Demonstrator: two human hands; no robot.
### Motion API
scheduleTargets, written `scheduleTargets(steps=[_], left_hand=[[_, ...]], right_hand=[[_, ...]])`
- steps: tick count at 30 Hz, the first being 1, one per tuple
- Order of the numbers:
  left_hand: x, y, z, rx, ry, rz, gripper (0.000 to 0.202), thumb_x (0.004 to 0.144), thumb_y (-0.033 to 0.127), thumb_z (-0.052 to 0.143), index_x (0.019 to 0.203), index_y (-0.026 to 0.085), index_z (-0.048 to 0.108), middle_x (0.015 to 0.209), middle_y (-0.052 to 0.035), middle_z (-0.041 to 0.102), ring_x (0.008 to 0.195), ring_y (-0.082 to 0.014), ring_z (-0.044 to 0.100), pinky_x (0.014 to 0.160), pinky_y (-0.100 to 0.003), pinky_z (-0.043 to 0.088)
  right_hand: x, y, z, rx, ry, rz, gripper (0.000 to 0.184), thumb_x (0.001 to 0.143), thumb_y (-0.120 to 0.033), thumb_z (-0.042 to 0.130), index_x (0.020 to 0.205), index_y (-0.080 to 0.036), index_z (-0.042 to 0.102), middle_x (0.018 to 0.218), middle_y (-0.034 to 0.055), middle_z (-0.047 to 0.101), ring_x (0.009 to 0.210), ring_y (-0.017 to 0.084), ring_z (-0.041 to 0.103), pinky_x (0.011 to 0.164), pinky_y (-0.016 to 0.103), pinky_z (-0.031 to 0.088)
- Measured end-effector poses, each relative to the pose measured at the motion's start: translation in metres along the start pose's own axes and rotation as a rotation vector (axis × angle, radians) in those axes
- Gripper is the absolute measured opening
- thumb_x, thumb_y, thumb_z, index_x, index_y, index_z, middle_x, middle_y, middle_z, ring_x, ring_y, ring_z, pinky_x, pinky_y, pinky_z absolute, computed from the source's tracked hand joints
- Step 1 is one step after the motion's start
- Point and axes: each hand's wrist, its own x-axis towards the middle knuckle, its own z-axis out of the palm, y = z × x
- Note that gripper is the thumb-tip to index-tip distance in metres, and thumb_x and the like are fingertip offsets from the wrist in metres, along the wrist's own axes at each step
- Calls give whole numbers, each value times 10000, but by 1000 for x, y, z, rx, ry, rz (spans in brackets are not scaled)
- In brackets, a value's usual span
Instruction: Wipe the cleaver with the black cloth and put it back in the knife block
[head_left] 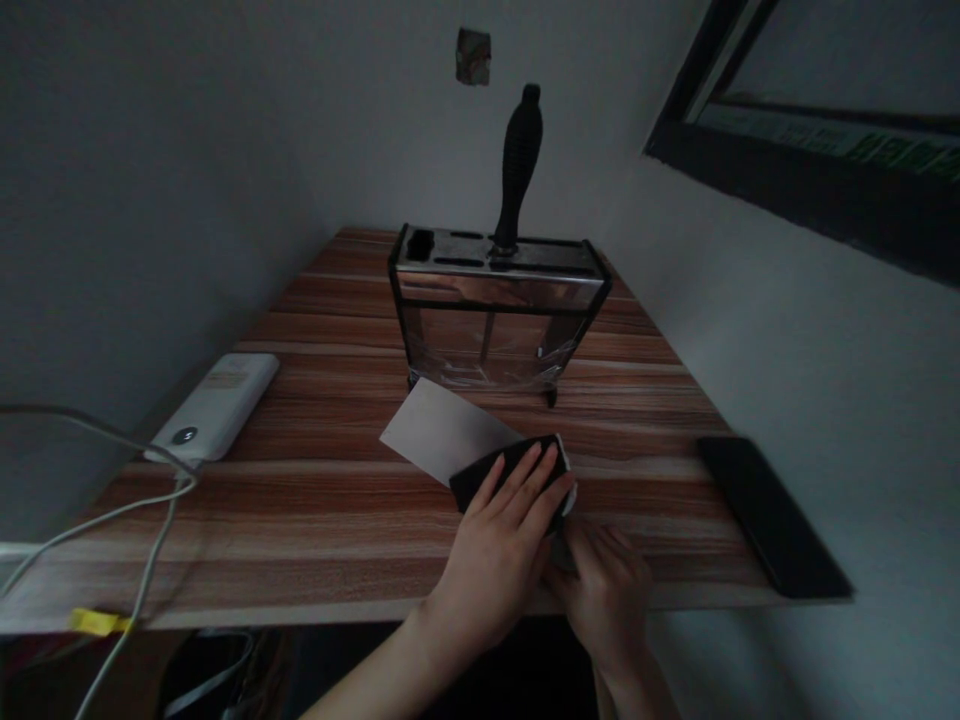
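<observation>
A cleaver point(442, 430) with a broad pale grey blade lies tilted across the front middle of the table, its blade pointing to the far left. My left hand point(506, 540) presses a folded black cloth point(480, 477) with a ragged white edge over the blade's near part. The fingers of this hand are stretched over the cloth; its thumb is hidden. Close by on the right, my right hand point(611, 590) is closed around the cleaver's near end, and the handle is mostly covered by the fingers.
A clear-sided knife block point(502, 345) with one black-handled tool point(520, 160) stands behind the blade. A white power bank point(217, 405) with a cable point(154, 540) is at left, a black phone point(772, 515) at right. Walls flank the wood-grain table point(315, 530).
</observation>
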Motion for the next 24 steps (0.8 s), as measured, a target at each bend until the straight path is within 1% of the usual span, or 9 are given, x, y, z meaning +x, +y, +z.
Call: scheduleTargets(steps=[4, 8, 12, 16, 24], left_hand=[[3, -4, -1, 29, 35, -41, 512, 915, 146, 411, 1421, 203, 366, 1558, -41, 274, 1450, -186, 184, 1169, -444, 244], [6, -12, -4, 78, 62, -99, 526, 913, 142, 414, 1431, 211, 354, 1560, -44, 265, 1447, -203, 202, 1167, -465, 244], [8, -21, -9, 122, 79, -153, 527, 927, 147, 400, 1446, 208, 329, 1562, -55, 262, 1449, -219, 194, 1160, -498, 242], [8, -33, -15, 150, 93, -197, 504, 950, 181, 384, 1450, 199, 322, 1562, -74, 261, 1453, -227, 176, 1159, -512, 233], [1, -62, -25, 186, 152, -291, 472, 975, 222, 333, 1446, 199, 328, 1552, -93, 285, 1447, -236, 198, 1157, -523, 217]], right_hand=[[0, 0, 1, 13, -4, 11, 435, 1005, -405, 344, 765, -158, 610, 655, 70, 681, 599, 185, 613, 670, 299, 379], [-1, 0, 2, 34, -27, 28, 402, 996, -408, 382, 753, -173, 599, 635, 42, 665, 585, 177, 600, 663, 297, 362], [-1, 0, 1, 37, -19, 18, 380, 984, -411, 417, 751, -174, 601, 605, 31, 644, 574, 180, 586, 640, 296, 351], [0, -1, 1, 47, -16, 20, 350, 971, -408, 454, 755, -177, 603, 591, 20, 635, 566, 178, 582, 637, 295, 349], [-1, -1, 2, 40, -4, -16, 312, 962, -380, 488, 764, -170, 606, 573, 15, 625, 549, 170, 580, 644, 295, 351]])
